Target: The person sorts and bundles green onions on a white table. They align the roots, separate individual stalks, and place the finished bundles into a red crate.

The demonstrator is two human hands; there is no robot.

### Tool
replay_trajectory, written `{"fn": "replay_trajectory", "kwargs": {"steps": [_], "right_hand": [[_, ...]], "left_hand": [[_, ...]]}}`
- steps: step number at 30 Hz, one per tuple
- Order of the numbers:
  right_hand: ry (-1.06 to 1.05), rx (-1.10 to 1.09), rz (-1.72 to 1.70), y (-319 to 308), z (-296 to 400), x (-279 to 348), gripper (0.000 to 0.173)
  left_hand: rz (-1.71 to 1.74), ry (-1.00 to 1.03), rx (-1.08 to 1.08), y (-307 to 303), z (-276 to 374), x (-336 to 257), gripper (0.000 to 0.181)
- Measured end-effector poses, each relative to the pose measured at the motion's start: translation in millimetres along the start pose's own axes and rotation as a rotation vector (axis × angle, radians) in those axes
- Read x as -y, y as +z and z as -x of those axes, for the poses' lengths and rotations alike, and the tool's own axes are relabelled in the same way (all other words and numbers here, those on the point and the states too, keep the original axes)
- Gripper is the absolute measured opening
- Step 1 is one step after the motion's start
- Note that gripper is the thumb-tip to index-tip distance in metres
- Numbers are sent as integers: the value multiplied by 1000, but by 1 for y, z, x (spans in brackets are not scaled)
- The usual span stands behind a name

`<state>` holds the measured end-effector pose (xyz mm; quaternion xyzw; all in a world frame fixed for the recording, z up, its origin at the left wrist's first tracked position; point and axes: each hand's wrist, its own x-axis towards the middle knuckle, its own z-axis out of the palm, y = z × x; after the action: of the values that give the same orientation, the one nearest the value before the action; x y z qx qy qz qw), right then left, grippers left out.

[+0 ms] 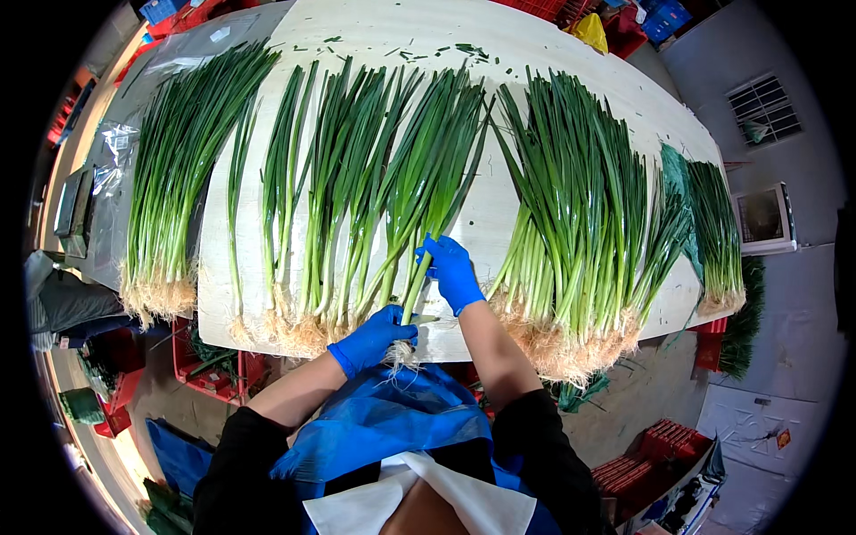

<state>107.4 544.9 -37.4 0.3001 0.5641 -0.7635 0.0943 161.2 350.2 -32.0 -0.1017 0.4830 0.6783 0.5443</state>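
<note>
My left hand point(380, 340), in a blue glove, grips the white base of a leafy allium stalk point(416, 292), with its pale roots point(401, 354) hanging below the fingers at the table edge. Higher up the same stem, my right hand point(456, 271), also gloved in blue, has its fingers closed around it. The stalk's dark green leaves lie away from me on the white table point(575, 47). Left of my hands, loose stalks point(328, 200) are spread with roots towards me. A thick pile of stalks point(575, 221) lies to the right of my right hand.
Another bundle point(177, 187) rests on plastic sheeting at the left, and a further one point(714, 234) at the far right. Cut leaf bits point(471, 50) are scattered at the back. Red crates point(214, 364) stand under the table. Part of a person point(73, 301) shows at the left.
</note>
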Motion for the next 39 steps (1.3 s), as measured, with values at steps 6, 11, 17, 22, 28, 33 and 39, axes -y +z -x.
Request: {"fn": "replay_trajectory", "kwargs": {"steps": [6,11,17,22,28,33,39], "right_hand": [[74,-33,-211,-8,0,-10,32],[32,-73,-420,-4,-3,-14,32],[-65,-123,-635,-6,-8,-29,26],[-254,-224,-343,8,23,-16,21],[-338,-117,226,-9,72,-17,21],[-306,145,329,-19,134,-1,23],[-306,200,492,-57,226,44,26]], "left_hand": [[160,50,-66,25,4,-23,40],[409,-13,-184,26,-7,-12,24],[526,-59,-191,37,-23,3,21],[637,-63,-136,38,-21,-9,25],[617,-1,-166,50,-25,-37,25],[279,129,-122,51,-47,-46,31],[-58,289,-53,31,-72,-57,22]]}}
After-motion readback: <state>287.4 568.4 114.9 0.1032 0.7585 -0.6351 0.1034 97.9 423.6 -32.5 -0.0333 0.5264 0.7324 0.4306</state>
